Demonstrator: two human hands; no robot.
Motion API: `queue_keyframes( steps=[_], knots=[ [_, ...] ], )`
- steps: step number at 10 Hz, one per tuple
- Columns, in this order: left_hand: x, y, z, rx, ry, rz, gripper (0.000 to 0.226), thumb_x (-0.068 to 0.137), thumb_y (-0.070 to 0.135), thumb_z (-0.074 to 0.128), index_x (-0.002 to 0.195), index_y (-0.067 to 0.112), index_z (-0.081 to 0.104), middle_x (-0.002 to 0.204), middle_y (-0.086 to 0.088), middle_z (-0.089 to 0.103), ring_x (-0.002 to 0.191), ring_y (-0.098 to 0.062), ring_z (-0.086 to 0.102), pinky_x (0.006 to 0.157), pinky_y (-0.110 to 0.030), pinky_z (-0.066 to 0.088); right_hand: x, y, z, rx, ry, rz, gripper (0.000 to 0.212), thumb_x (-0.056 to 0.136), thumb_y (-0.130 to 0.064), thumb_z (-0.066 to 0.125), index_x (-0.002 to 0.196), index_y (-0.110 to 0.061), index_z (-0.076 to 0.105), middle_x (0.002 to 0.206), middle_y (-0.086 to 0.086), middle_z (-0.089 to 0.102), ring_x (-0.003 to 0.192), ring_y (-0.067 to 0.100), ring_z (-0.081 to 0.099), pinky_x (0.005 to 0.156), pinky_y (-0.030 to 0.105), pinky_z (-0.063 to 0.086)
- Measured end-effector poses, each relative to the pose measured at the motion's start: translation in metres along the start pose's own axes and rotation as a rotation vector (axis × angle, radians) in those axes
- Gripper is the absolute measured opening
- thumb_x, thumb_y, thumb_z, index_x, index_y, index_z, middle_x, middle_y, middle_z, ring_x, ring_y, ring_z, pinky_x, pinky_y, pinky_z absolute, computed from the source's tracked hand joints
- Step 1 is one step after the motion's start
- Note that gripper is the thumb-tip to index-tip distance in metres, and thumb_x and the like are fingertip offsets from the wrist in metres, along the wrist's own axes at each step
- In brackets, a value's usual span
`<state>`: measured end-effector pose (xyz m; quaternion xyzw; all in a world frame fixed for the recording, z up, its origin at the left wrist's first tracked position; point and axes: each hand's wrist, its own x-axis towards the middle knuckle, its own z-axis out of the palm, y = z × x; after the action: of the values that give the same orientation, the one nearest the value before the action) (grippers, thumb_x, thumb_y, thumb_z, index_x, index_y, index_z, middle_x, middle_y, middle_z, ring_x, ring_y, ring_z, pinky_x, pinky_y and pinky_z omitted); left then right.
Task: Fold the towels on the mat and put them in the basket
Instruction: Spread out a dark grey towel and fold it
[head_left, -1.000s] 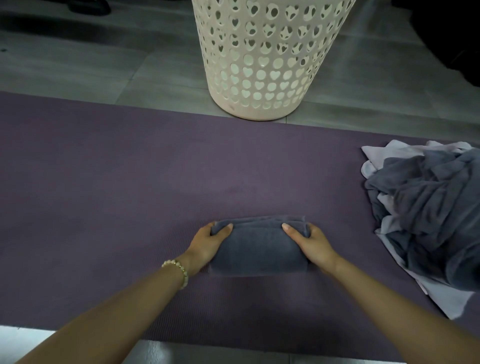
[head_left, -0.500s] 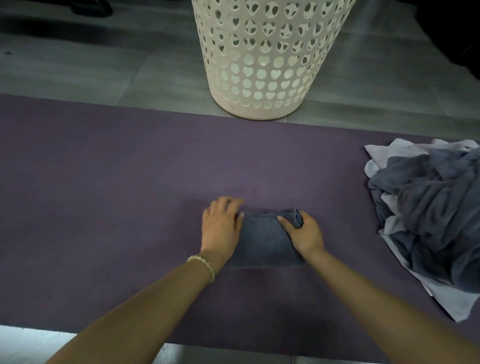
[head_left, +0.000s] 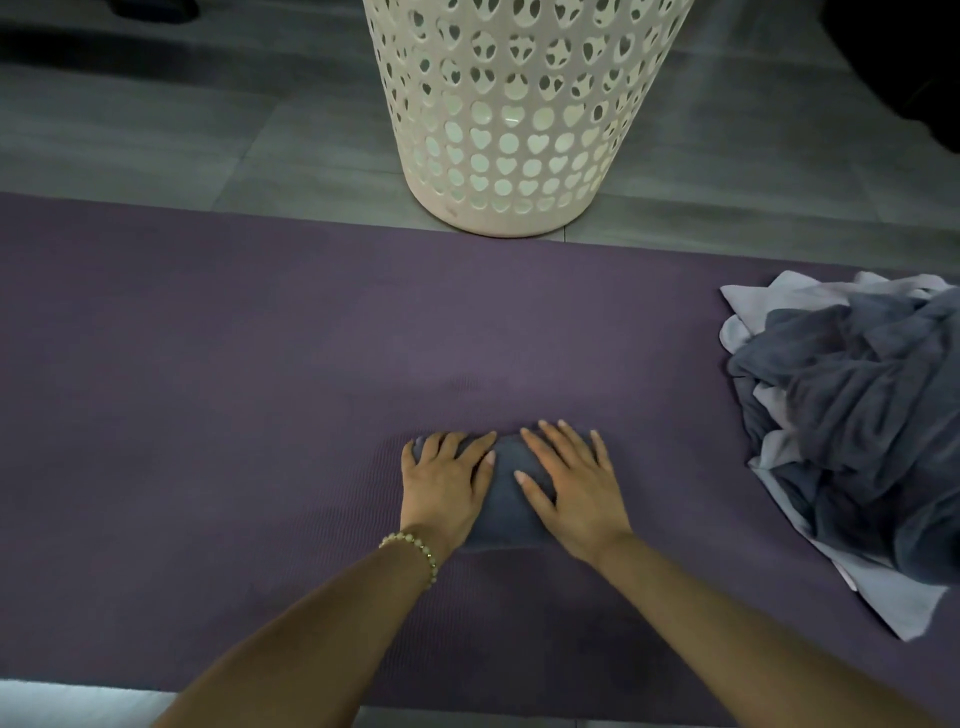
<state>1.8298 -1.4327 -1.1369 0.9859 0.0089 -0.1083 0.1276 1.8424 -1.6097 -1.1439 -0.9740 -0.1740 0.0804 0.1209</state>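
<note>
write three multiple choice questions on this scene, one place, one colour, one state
1. Where does the pile of unfolded towels lie?
A on the mat, at the right
B on the mat, at the left
C on the bare floor

2. What colour is the mat?
A green
B purple
C white

3. How do the left hand and right hand meet the folded grey towel?
A both lift it
B both press it flat, fingers straight
C only one touches it

Answers: 1 A, the heap lies on the mat near the right edge; 2 B, its surface is purple; 3 B, both palms lie on the towel.
</note>
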Motion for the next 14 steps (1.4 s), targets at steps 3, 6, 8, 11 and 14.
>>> queue_keyframes(
  steps=[3, 6, 8, 11, 14],
  knots=[
    [0.005, -0.004, 0.000, -0.311, 0.056, -0.146, 0.047, 0.095, 0.054, 0.036, 0.135, 0.034, 0.047, 0.139, 0.008, 0.040, 0.132, -0.014, 0.028, 0.109, -0.036, 0.026, 0.001, 0.015, -0.013, 0.399, -0.079, 0.361, 0.061, 0.095, -0.054, 0.038, 0.149, -0.028, 0.025, 0.157, -0.003, 0.019, 0.143, 0.016, 0.020, 0.119, 0.034, 0.013],
    [0.004, -0.040, -0.020, -0.853, -0.260, -0.724, 0.095, 0.073, 0.070, 0.058, 0.130, -0.003, 0.042, 0.127, -0.016, 0.055, 0.112, -0.031, 0.057, 0.099, -0.039, 0.047, 0.012, 0.017, -0.032, 0.907, -0.300, 0.845, 0.085, 0.057, -0.061, 0.080, 0.121, -0.009, 0.057, 0.118, 0.007, 0.063, 0.107, 0.024, 0.061, 0.090, 0.036, 0.052],
    [0.012, -0.047, -0.036, -1.167, -0.537, -0.672, 0.089, 0.060, 0.072, 0.069, 0.120, 0.007, 0.061, 0.121, -0.008, 0.065, 0.109, -0.022, 0.062, 0.102, -0.035, 0.046, 0.021, 0.015, -0.055, 1.092, -0.495, 0.873, 0.116, -0.004, -0.053, 0.090, 0.102, -0.009, 0.068, 0.101, 0.008, 0.071, 0.097, 0.024, 0.066, 0.086, 0.036, 0.053],
    [0.007, -0.108, -0.107, -1.427, -0.538, -0.524, 0.052, 0.079, 0.059, 0.059, 0.115, 0.020, 0.064, 0.108, 0.002, 0.072, 0.098, -0.011, 0.068, 0.074, -0.025, 0.054, 0.043, -0.034, -0.094, 1.511, -0.690, 0.632, 0.066, 0.041, -0.033, 0.095, 0.099, -0.011, 0.074, 0.105, 0.009, 0.073, 0.086, 0.020, 0.072, 0.068, 0.032, 0.059],
    [0.023, -0.229, -0.136, -1.248, 0.028, -0.571, 0.048, 0.082, 0.058, 0.060, 0.104, 0.017, 0.070, 0.096, 0.005, 0.070, 0.087, -0.010, 0.065, 0.072, -0.024, 0.051, 0.135, -0.147, -0.086, 1.396, -0.587, 0.351, 0.099, 0.023, -0.050, 0.094, 0.112, -0.017, 0.065, 0.108, 0.003, 0.072, 0.099, 0.016, 0.069, 0.081, 0.030, 0.058]
  ],
)
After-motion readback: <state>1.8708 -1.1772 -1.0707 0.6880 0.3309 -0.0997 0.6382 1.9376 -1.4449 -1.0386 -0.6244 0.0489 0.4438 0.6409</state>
